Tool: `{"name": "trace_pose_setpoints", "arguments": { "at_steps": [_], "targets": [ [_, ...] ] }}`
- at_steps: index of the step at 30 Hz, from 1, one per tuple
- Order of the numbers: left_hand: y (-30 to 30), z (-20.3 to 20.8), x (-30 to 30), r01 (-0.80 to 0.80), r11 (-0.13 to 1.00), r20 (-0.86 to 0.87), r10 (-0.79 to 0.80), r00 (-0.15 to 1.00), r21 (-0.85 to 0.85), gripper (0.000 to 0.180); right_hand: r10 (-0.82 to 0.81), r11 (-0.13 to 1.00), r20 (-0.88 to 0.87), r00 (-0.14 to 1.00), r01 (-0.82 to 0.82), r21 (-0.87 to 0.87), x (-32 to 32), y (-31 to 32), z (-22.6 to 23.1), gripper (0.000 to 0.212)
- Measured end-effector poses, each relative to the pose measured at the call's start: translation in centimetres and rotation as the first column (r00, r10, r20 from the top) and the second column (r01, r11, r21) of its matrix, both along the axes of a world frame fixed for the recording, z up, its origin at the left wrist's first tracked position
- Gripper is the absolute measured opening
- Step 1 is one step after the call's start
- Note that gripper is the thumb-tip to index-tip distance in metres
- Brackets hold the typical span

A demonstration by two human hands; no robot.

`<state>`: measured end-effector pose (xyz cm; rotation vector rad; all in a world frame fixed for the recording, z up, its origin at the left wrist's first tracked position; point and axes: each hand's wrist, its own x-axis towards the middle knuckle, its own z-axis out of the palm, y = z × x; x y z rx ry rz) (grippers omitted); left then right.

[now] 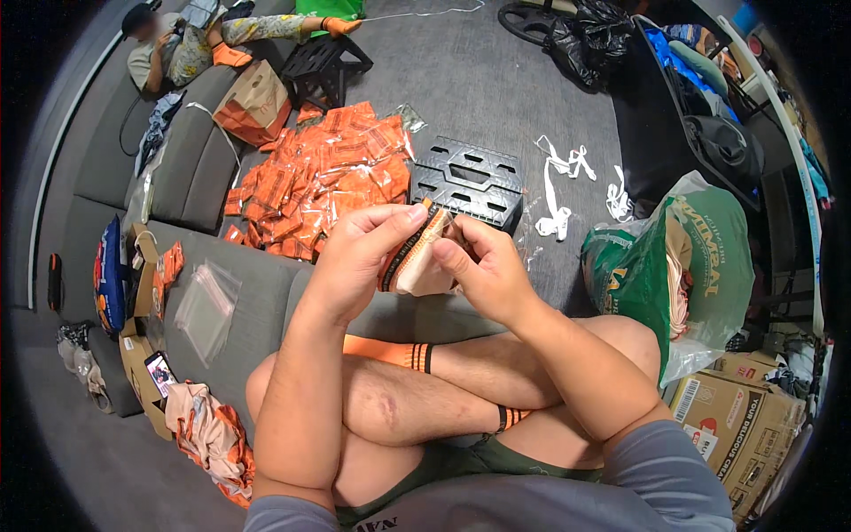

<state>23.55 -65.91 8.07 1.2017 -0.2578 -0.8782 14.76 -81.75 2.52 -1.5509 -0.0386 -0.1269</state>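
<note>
A small folded piece of cloth, cream with an orange and black banded edge, is held up in front of my crossed legs. My left hand pinches its left side, with the thumb lying along the top of the band. On the other side my right hand grips it, thumb pressed on the near face and fingers curled behind. Parts of the cloth are hidden by my fingers, so its exact kind cannot be made out. Beyond my hands lies a large heap of shiny orange plastic packets.
A black folding stool stands beside the heap. To the right is a green plastic bag with cloth inside, near a cardboard box. Clear plastic sleeves and a phone lie left. Another person reclines on the far sofa.
</note>
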Motion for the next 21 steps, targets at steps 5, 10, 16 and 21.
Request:
{"name": "trace_pose_setpoints", "arguments": {
  "at_steps": [5,10,16,21],
  "targets": [
    [-0.1,-0.02,-0.1,0.014,0.999,0.014,-0.014,1.0,0.03,0.026,-0.027,0.999,0.05,0.998,0.028,-0.024,-0.03,0.22,0.58,0.032],
    [-0.18,-0.12,-0.22,0.003,1.0,0.031,-0.004,0.999,0.028,0.026,-0.064,0.992,0.072,0.995,0.071,-0.105,-0.01,0.16,0.86,0.032],
    [-0.21,-0.11,-0.21,-0.008,1.0,0.017,0.008,1.0,0.022,0.025,-0.099,0.995,0.02,0.995,0.099,-0.006,-0.1,0.25,0.65,0.03],
    [-0.21,0.02,-0.23,-0.008,1.0,0.005,0.008,1.0,0.005,0.025,-0.097,0.994,0.014,0.995,0.098,-0.048,-0.16,0.13,0.82,0.03]
  ]
}}
